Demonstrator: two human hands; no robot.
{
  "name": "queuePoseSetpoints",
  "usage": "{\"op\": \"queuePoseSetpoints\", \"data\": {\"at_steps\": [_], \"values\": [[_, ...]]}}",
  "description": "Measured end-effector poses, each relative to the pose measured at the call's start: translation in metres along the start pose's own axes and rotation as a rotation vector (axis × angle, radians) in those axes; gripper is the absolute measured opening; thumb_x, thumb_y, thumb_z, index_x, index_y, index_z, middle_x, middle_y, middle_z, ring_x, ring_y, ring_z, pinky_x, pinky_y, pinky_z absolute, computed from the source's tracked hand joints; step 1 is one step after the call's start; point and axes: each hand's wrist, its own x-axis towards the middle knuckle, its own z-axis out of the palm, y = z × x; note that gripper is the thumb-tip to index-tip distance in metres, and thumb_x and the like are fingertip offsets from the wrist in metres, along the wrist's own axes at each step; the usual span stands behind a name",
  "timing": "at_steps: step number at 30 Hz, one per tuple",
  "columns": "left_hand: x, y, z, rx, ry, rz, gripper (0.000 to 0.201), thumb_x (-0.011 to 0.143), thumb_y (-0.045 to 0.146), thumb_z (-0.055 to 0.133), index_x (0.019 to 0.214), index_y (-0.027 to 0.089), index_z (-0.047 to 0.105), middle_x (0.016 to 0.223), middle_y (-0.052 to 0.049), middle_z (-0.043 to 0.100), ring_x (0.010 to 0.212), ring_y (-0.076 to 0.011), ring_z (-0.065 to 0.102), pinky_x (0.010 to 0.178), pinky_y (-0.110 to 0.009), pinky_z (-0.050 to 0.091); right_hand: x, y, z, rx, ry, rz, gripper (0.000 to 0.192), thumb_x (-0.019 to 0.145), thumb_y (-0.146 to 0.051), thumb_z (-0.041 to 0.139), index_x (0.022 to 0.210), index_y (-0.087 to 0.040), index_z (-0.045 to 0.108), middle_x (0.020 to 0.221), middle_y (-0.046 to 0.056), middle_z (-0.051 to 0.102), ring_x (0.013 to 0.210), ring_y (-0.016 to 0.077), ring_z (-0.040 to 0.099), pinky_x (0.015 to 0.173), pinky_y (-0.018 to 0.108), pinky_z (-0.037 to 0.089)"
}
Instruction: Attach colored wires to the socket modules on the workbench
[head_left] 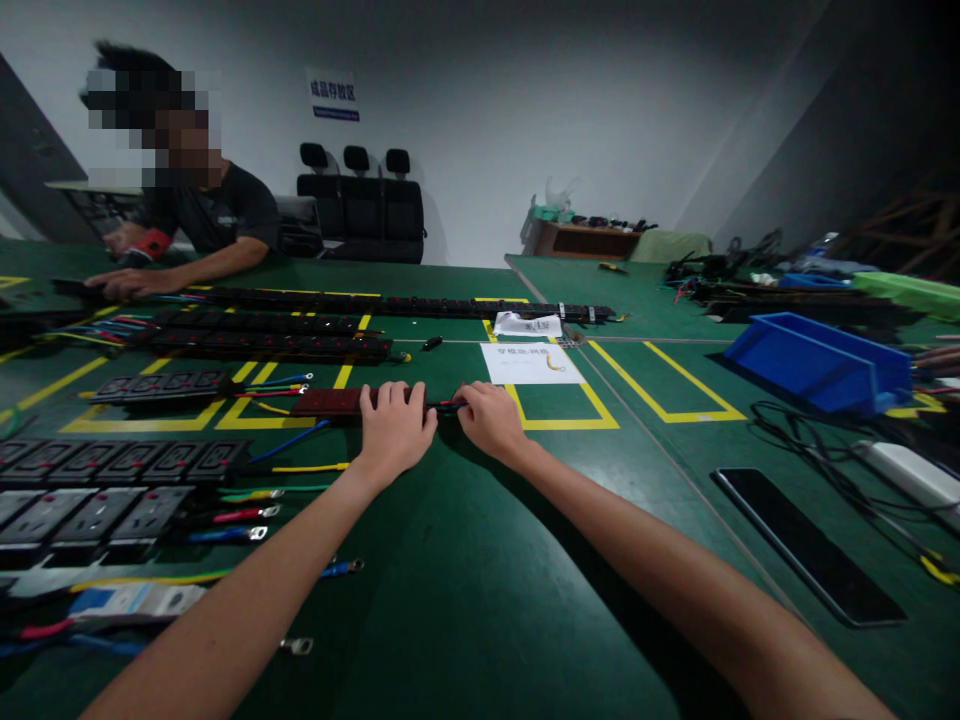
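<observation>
The green table point(465, 600) fills the view, marked w/ yellow tape lines. At its middle lies a dark red socket strip point(330, 402), long axis running left-right, w/ short wire leads point(448, 406) coming off its right end. Further left sit more socket modules point(120, 462) w/ coloured leads; far left, a co-worker point(202, 215) leans on the table over long black strips. A blue bin point(821, 362) stands to the right, a white sheet point(531, 362) just beyond the hands.

Doing this step well, by judgement: keep the strip pinned flat so it can't slide while the leads are worked, hold the wires close to the strip end, not out at the tips, and pull along the strip's axis vs. sideways.

Both forearms reach straight out from the near edge, converging. The left hand point(394, 425) lies palm-down over the strip's right end, fingers curled across its top, pressing and gripping it. The right hand point(491, 420) sits just beside, knuckles up, thumb and fingertips pinched on the leads where they leave the strip. The hands are nearly touching.
</observation>
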Motion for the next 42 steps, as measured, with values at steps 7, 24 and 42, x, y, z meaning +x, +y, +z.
{"op": "queuePoseSetpoints", "data": {"at_steps": [7,24,42], "values": [[0.002,-0.002,0.000,-0.050,-0.024,-0.006,0.050,0.102,0.044,0.038,0.138,0.017,0.060,0.134,-0.020,0.064,0.128,-0.0377,0.054,0.115,-0.069,0.031,0.010,0.023,0.002,0.267,0.235,0.417,0.033,0.094,-0.020,0.038,0.109,-0.017,0.067,0.112,0.013,0.066,0.096,0.0231,0.062,0.083,0.032,0.046],[0.000,-0.001,-0.001,-0.022,-0.013,-0.012,0.048,0.101,0.042,0.041,0.138,0.019,0.060,0.133,-0.020,0.065,0.126,-0.0369,0.056,0.115,-0.068,0.034,0.009,0.031,-0.006,-0.001,-0.167,0.216,0.052,0.101,-0.058,0.050,0.071,-0.020,0.068,0.068,0.005,0.065,0.062,0.0164,0.055,0.057,0.028,0.025],[0.001,-0.002,-0.002,-0.015,-0.027,-0.007,0.050,0.102,0.043,0.040,0.139,0.017,0.059,0.134,-0.020,0.064,0.126,-0.0371,0.055,0.114,-0.068,0.035,0.012,0.030,0.000,0.176,-0.149,0.279,0.041,0.096,-0.051,0.059,0.067,-0.021,0.056,0.064,-0.001,0.058,0.062,0.0134,0.048,0.057,0.028,0.022]]}}
